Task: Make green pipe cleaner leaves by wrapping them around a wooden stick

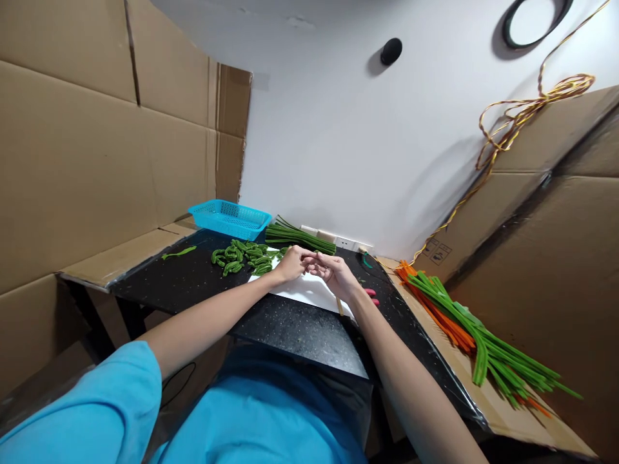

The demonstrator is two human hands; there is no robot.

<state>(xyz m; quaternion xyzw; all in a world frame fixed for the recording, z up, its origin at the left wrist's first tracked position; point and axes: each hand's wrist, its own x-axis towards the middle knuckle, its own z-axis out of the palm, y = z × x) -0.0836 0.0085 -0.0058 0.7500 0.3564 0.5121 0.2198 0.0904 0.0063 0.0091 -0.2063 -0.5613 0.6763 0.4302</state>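
Observation:
My left hand (292, 263) and my right hand (337, 272) meet above a white sheet (309, 291) on the black table. Both have bent fingers pressed together at the tips; what they hold, if anything, is too small to make out. Left of my hands lies a pile of curled green pieces (234, 256). A bundle of thin green stems (294, 234) rests behind them. Pink-red handles (371, 297) show just right of my right hand, and a narrow tan strip (339, 306) lies at the sheet's front edge.
A blue plastic basket (232, 227) stands at the back left. One green strip (179, 252) lies on the left of the black table (300, 332). Green stems (498, 348) and orange stems (447, 327) lie on cardboard at the right. Cardboard walls (97, 142) flank the table.

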